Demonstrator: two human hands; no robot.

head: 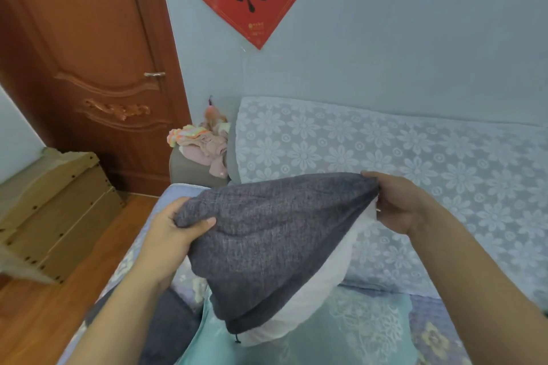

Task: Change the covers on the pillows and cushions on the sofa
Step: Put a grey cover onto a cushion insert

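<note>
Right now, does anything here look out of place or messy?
A heap of pink clothes is piled loosely on the grey sofa arm by the door. The grey cover sits only partway over the white cushion, held by both hands, which fits the job.

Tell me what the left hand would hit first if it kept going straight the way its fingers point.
The left hand grips the grey cover, fingers pointing right, so it would press straight into that cover and the white pillow inside it. Beyond that, depth is unclear, though the right hand lies roughly on that line.
</note>
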